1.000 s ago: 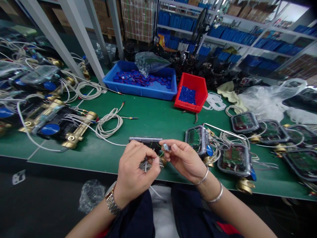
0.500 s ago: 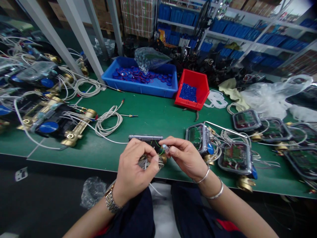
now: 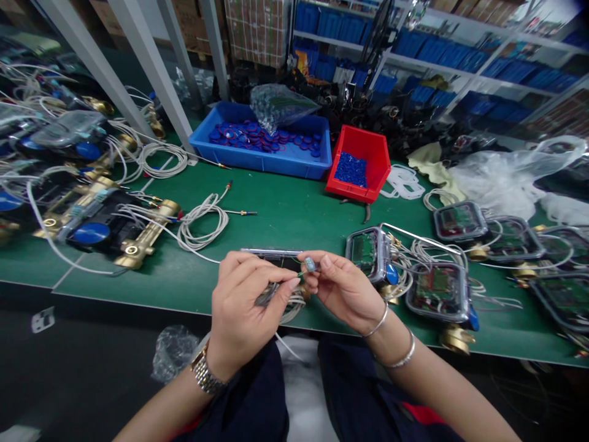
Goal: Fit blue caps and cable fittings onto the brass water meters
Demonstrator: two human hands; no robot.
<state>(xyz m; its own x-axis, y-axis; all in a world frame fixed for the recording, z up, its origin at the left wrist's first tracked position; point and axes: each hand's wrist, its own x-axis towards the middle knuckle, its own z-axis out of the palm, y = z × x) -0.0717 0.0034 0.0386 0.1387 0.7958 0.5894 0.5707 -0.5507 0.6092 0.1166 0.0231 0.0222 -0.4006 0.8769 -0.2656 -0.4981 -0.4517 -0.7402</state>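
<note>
My right hand (image 3: 345, 285) pinches a small translucent, bluish wire connector (image 3: 310, 264) between thumb and fingers. The thumb and forefinger of my left hand (image 3: 248, 310) are closed on a thin green wire (image 3: 299, 274), its end close beside the connector. Whether the wire sits inside the connector, I cannot tell. Just beyond both hands stands a dark meter unit with a grey-rimmed case (image 3: 271, 252), largely covered by my fingers. Coiled pale cable (image 3: 292, 307) shows below my hands, in front of that unit.
A blue bin (image 3: 262, 161) of blue discs and a red bin (image 3: 361, 195) of small blue pieces stand at the back of the green bench (image 3: 285, 215). Brass-fitted meters (image 3: 92, 233) with cable coils crowd the left. Several transparent-lidded meters (image 3: 437, 294) sit on the right.
My left hand has shifted slightly left, its thumb and forefinger now pinched together on the green wire. My right hand has turned the connector, and its fingers have curled in more.
</note>
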